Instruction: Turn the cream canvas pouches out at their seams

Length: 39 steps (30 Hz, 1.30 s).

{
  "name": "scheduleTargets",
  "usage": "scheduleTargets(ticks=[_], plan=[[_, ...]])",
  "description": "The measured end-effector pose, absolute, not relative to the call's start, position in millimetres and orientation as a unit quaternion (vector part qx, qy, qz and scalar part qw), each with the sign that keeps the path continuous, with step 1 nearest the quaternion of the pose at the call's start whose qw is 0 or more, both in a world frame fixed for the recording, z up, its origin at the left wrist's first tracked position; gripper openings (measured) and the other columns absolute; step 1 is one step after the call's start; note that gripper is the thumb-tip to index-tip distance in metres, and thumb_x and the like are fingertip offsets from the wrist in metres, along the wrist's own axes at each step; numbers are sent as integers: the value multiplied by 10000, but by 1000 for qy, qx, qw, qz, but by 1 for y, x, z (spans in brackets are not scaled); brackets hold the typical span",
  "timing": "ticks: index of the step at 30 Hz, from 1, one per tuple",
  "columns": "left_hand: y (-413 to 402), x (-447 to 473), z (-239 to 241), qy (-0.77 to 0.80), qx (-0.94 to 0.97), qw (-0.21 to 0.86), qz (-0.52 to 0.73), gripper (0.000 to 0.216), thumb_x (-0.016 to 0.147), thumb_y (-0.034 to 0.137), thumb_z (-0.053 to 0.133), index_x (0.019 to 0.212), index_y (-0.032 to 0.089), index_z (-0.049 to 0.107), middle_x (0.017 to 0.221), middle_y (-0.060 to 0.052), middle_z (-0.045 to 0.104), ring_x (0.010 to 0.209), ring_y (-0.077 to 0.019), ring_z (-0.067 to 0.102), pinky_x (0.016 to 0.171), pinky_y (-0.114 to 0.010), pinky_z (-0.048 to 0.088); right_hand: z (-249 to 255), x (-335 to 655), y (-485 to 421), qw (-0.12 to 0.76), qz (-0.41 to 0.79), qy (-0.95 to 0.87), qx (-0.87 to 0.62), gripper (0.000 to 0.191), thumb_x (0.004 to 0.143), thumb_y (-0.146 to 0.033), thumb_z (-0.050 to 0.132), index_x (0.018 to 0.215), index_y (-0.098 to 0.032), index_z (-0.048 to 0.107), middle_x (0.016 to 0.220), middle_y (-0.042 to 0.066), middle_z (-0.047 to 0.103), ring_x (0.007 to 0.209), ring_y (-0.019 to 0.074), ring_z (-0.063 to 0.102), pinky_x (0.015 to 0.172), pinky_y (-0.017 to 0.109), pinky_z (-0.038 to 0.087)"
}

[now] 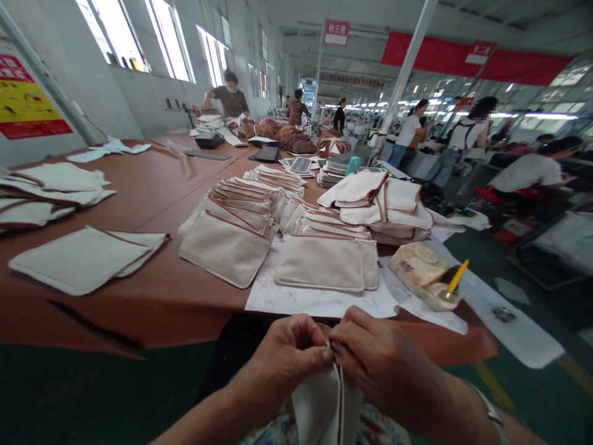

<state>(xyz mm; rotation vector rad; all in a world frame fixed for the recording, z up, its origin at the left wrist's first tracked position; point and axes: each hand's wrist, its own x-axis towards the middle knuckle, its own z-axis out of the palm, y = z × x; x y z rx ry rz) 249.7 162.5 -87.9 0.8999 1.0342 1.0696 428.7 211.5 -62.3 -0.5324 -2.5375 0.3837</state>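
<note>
Below table edge, both hands (331,355) pinch pouch (327,405).

You can read one sign: the hanging red-and-white sign (336,32) up by the ceiling says 针三组. The second hanging sign (479,53) on the red banner (519,65) is too small to read, and so is the text on the yellow-red wall poster (25,99).

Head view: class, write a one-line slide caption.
Both hands, left hand and right hand, pinch a cream pouch below the brown table.
</note>
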Motion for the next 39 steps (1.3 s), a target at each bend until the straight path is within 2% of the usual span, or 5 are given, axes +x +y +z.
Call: scheduleTargets(ticks=[5,20,25,31,39], plan=[[162,248,-90,480,434,610,456,294,697,277,800,750,137,546,701,6,579,626,-84,452,581,-204,330,-65,428,215,214,147,-940,-221,185,900,-42,446,814,-155,565,797,55,555,716,179,509,598,300,346],[162,247,-93,409,449,635,477,321,733,323,801,773,133,545,747,-21,607,643,-86,474,614,-210,367,-86,431,228,183,587,-711,-341,93,852,-207,542,779,-150,550,646,-39,476,574,98,359,507,222,285],[166,235,-90,432,563,577,404,362,808,419,731,1003,138,613,841,-23,575,751,-120,467,657,-222,360,-85,434,221,245,536,-733,-339,95,857,-203,505,769,-171,522,687,-18,501,635,125,428,562,233,350],[165,236,-74,427,549,616,371,366,785,463,733,828,110,643,738,7,509,677,-106,393,594,-219,294,-88,432,211,369,352,-812,-285,127,860,-129,480,753,-195,497,731,-7,479,663,145,475,597,255,378],[164,238,-66,417,569,585,399,327,833,437,686,842,111,660,850,-48,579,779,-150,477,688,-248,353,-88,439,212,361,433,-792,-236,187,974,-326,441,977,-197,576,890,49,570,789,174,561,690,272,474]])
